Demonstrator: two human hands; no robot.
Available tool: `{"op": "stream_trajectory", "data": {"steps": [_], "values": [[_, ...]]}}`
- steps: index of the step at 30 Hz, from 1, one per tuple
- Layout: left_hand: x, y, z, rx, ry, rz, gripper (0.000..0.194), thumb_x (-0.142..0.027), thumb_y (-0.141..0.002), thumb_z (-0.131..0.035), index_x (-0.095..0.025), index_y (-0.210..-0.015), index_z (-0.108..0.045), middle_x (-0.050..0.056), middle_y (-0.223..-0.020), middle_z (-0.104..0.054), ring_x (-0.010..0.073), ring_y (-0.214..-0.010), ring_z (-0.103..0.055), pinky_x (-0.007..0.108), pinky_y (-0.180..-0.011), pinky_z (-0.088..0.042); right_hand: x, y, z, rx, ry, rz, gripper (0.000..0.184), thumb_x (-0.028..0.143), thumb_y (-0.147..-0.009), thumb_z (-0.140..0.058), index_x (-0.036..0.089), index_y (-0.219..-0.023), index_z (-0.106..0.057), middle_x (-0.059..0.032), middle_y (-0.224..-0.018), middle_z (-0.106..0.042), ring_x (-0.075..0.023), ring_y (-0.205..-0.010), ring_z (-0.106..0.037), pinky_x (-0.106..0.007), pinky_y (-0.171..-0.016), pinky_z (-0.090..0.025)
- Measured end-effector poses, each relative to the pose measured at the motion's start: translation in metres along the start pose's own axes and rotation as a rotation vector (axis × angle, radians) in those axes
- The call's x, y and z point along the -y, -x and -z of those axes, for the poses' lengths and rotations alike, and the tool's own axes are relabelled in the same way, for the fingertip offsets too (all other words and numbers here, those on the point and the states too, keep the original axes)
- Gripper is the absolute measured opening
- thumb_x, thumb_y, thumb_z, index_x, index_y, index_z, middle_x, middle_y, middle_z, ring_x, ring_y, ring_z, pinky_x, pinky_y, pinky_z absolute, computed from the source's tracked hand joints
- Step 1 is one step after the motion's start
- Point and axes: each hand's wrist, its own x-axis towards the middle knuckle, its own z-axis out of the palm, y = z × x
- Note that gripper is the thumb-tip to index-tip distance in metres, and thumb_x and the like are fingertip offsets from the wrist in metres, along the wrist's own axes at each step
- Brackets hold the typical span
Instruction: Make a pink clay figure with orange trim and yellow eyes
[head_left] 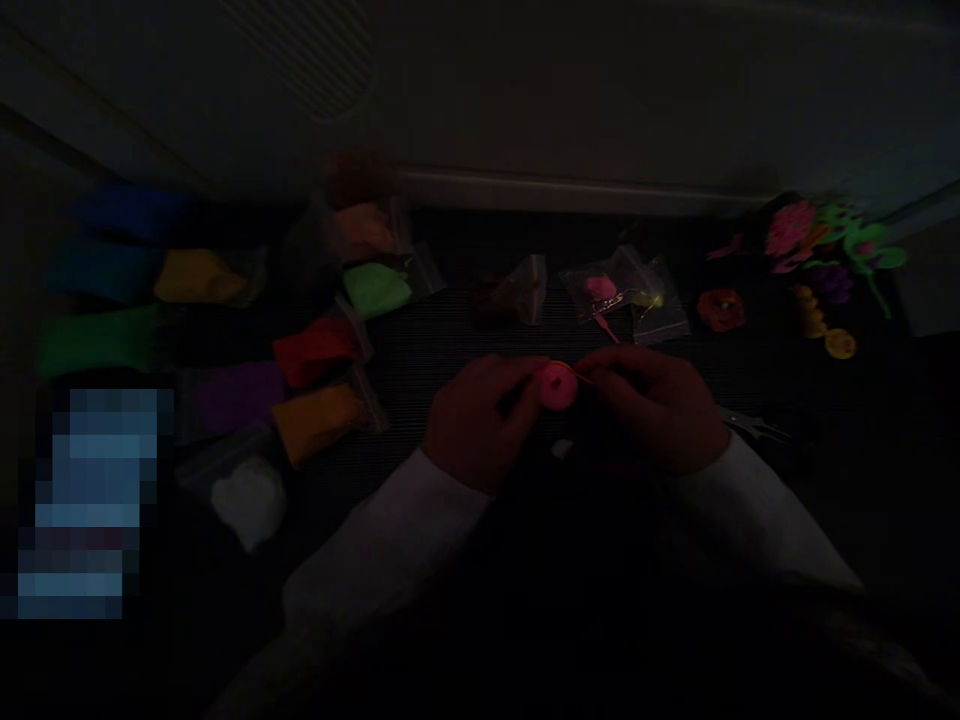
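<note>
In dim light, my left hand (487, 415) is closed around the edge of a pink round clay piece (559, 388) with a small dark spot in its middle. A thin orange-yellow strand (562, 366) runs along the top rim of that piece. My right hand (656, 405) is closed too, its fingertips pinching the strand's right end beside the pink disc. Just below the disc, a small whitish scrap (562, 449) lies on the dark table. Behind my right hand is a thin pink stick-like tool (606, 328).
Bags of coloured clay spread across the left, among them red (315, 352), orange (319, 420) and white (250, 500). Scissors (754, 425) lie right of my right hand. Finished-looking clay flowers (791, 235) sit at the back right. A blurred bright patch (94, 500) is at left.
</note>
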Motion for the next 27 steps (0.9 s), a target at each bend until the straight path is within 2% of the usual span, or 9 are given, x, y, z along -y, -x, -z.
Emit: {"op": "stream_trajectory", "data": {"steps": [27], "values": [[0.0005,0.0000,-0.0001,-0.007,-0.035,-0.004,0.026,-0.029,-0.078,-0.047,-0.021,-0.098,-0.060,0.000,-0.087,-0.064,0.0112,-0.076,-0.057,0.023,-0.072,-0.044,0.0037,0.0027,0.0073,0.051,0.055,-0.059,0.019,0.024,-0.074,-0.046,0.021,-0.076,-0.064,0.0013,-0.065,-0.064,-0.0121,-0.056,-0.056,-0.024,-0.050,-0.041]]}}
